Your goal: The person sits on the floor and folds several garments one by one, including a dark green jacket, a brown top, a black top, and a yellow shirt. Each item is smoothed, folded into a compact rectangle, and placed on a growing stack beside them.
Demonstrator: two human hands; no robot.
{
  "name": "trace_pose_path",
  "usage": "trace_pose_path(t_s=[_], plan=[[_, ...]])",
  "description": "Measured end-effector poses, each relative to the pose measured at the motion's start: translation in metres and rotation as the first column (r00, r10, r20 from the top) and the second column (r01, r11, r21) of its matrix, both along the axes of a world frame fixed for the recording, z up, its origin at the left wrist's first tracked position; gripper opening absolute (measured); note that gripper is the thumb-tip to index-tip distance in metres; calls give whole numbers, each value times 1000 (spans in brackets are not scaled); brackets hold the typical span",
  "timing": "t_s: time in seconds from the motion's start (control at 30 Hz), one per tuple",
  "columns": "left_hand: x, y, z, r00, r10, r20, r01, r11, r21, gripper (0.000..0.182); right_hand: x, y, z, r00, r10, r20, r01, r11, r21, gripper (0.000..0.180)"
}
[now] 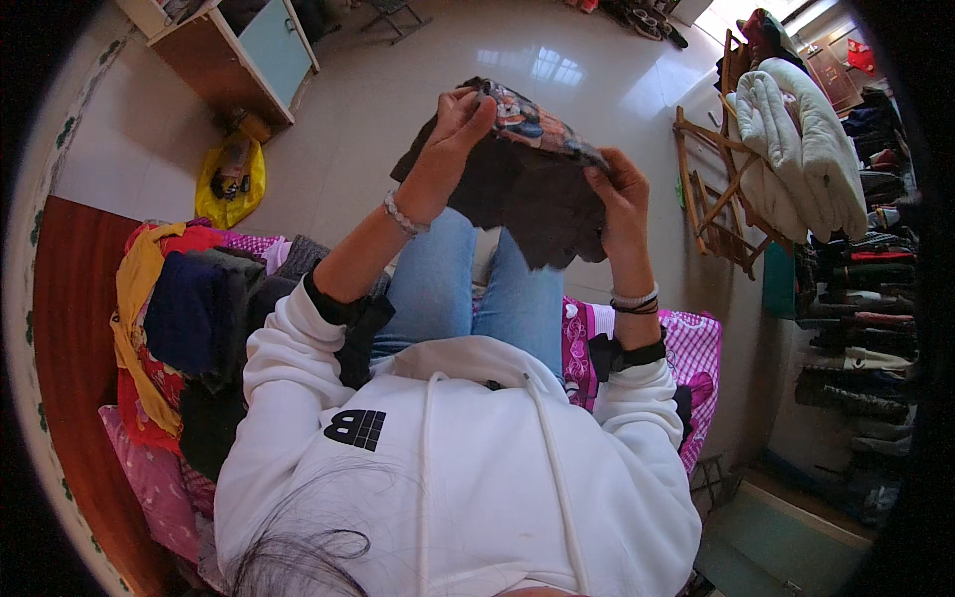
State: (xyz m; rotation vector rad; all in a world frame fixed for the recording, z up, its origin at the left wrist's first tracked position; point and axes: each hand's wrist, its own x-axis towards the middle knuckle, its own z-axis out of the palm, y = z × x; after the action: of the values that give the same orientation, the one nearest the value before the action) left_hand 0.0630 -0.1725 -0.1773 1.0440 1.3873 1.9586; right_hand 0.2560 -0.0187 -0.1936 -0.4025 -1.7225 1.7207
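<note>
A dark cloth item with a colourful printed panel along its top (pixel 522 175) hangs spread between my two hands, above my knees. On the left, my left hand (pixel 451 134) pinches its upper corner between thumb and fingers. At the opposite end of the printed strip, my right hand (pixel 621 194) grips the other upper corner. The lower edge of the dark cloth droops loose and uneven. Which kind of garment it is cannot be told. Beside my left arm lies a pile of folded dark clothes (pixel 198 310).
A yellow plastic bag (pixel 231 183) stands on the floor by a cabinet (pixel 272 56) at upper left. To the right, a wooden folding frame (pixel 720 186) holds thick white quilts (pixel 809 149). Many clothes (pixel 865 298) line the far right. Pink patterned bedding (pixel 690 347) lies under me.
</note>
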Motion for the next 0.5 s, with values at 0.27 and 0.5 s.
trace_pose_path(t_s=[0.27,0.5], plan=[[-10,1,-3,995,-41,93,37,998,46,35,-4,3,13,993,1,-116,-37,950,-311,25],[-24,-11,19,986,162,28,-164,973,164,23,16,27,-13,957,-289,27,288,933,-217,29]])
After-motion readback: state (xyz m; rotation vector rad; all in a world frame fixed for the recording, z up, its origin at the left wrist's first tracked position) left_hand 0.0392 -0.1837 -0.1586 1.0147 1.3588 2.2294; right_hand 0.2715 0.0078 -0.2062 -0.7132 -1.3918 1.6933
